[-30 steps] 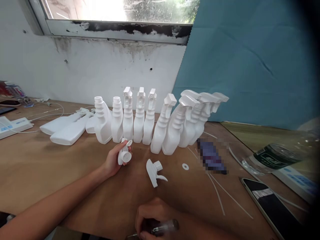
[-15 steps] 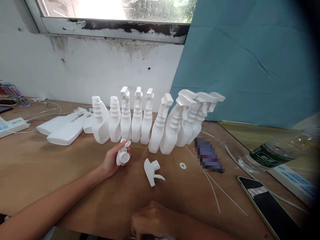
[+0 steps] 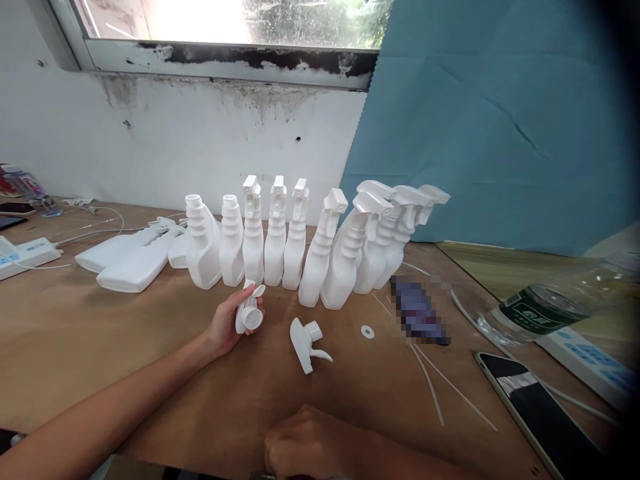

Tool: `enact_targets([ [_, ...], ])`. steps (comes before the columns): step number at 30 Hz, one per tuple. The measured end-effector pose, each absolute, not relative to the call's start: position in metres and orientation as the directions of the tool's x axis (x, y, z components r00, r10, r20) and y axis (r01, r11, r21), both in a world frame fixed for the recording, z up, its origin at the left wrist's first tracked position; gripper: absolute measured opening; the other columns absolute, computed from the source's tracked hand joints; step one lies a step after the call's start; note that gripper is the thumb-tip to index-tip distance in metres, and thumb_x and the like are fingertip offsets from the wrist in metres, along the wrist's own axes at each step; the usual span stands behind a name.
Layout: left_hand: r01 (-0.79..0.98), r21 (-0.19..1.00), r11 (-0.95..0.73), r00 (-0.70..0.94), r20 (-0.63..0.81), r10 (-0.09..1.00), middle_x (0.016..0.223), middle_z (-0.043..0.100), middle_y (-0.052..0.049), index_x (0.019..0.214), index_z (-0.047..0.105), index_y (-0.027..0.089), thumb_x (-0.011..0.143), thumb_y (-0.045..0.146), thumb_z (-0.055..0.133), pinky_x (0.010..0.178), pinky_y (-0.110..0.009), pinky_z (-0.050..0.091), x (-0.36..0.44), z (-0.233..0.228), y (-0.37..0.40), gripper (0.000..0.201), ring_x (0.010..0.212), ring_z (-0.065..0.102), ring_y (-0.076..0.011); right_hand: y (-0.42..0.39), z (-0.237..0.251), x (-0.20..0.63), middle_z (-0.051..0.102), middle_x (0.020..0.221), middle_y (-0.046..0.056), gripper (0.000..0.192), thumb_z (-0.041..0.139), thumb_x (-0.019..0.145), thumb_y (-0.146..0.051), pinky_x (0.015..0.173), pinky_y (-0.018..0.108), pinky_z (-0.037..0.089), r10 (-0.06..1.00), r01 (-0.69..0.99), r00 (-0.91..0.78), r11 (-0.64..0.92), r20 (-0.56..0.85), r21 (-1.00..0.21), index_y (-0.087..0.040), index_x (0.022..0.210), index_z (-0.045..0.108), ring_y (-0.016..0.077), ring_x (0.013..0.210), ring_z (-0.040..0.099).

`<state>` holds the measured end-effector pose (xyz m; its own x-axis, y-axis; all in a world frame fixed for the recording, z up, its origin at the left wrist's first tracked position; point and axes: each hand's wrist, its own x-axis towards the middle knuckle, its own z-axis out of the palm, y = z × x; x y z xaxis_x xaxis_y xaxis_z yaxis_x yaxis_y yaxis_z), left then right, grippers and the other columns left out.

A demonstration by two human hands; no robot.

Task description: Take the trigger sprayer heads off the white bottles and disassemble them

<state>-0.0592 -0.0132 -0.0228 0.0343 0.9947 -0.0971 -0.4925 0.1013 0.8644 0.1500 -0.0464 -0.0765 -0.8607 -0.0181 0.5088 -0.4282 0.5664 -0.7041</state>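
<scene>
My left hand [image 3: 224,328] rests on the wooden table [image 3: 75,333] and holds a white spray trigger head [image 3: 249,312], its round collar facing me. A second trigger head [image 3: 306,340] lies loose on the table just to the right. Behind them stands a row of white spray bottles [image 3: 320,257]; the two at the left end [image 3: 203,243] have bare necks with no heads. My right hand [image 3: 305,450] is a closed fist at the bottom edge, with a dark bit of a tool showing under it.
Two flat white bottles [image 3: 130,257] lie at the left near a power strip [image 3: 25,253]. A small white washer [image 3: 368,331], thin white tubes [image 3: 430,387], a phone [image 3: 535,407] and a clear water bottle [image 3: 540,313] sit on the right.
My right hand slid down toward the frame's bottom edge, so the clear-handled tool it held is now almost hidden. My left hand keeps hold of the trigger head with little movement.
</scene>
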Motion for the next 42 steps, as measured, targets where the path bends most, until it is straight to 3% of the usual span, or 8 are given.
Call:
enact_targets([
  [17,-0.496,0.862,0.107,0.034,-0.104,0.994,0.047,0.050,0.002,0.073,0.057,0.015,0.082,0.050,0.063,0.040,-0.024,0.025,-0.061,-0.025,-0.012,0.036,0.037,0.042,-0.0104,-0.047,-0.072,0.154,0.049,0.078,-0.003,0.023,0.043,0.100,-0.024,0.057,0.016,0.038,-0.074,-0.398,-0.874,0.677,0.481,-0.619,-0.022,0.078,0.034,0.0078,0.067,0.048],
  [25,-0.501,0.859,0.101,0.033,-0.098,0.995,0.048,0.051,0.002,0.073,0.058,0.015,0.083,0.048,0.063,0.039,-0.024,0.025,-0.061,-0.027,-0.011,0.035,0.037,0.042,-0.0100,-0.046,-0.076,0.154,0.050,0.076,-0.003,0.024,0.038,0.103,-0.027,0.060,0.017,0.041,-0.045,-0.436,-0.843,0.639,0.536,-0.634,-0.023,0.080,0.036,0.0084,0.068,0.051],
  [30,-0.505,0.857,0.099,0.031,-0.097,0.995,0.047,0.050,0.002,0.073,0.057,0.015,0.083,0.049,0.062,0.039,-0.024,0.025,-0.061,-0.026,-0.010,0.035,0.035,0.040,-0.0095,-0.050,-0.065,0.155,0.049,0.076,-0.004,0.025,0.044,0.098,-0.022,0.060,0.018,0.040,-0.028,-0.377,-0.882,0.643,0.471,-0.667,-0.024,0.077,0.030,0.0088,0.067,0.049],
  [34,-0.505,0.857,0.102,0.039,-0.096,0.995,0.047,0.051,0.002,0.074,0.057,0.015,0.083,0.048,0.062,0.039,-0.024,0.025,-0.061,-0.025,-0.010,0.035,0.036,0.041,-0.0101,-0.051,-0.056,0.152,0.041,0.071,-0.005,0.028,0.046,0.092,-0.018,0.053,0.020,0.034,-0.020,-0.395,-0.862,0.652,0.506,-0.647,-0.024,0.075,0.025,0.0095,0.060,0.041],
  [42,-0.508,0.856,0.096,0.059,-0.076,0.995,0.047,0.050,0.002,0.073,0.057,0.015,0.085,0.048,0.060,0.040,-0.024,0.025,-0.062,-0.025,-0.010,0.035,0.036,0.040,-0.0098,-0.046,-0.073,0.154,0.051,0.076,-0.003,0.020,0.043,0.100,-0.021,0.058,0.015,0.040,-0.026,-0.454,-0.823,0.633,0.568,-0.628,-0.022,0.080,0.037,0.0073,0.066,0.050],
])
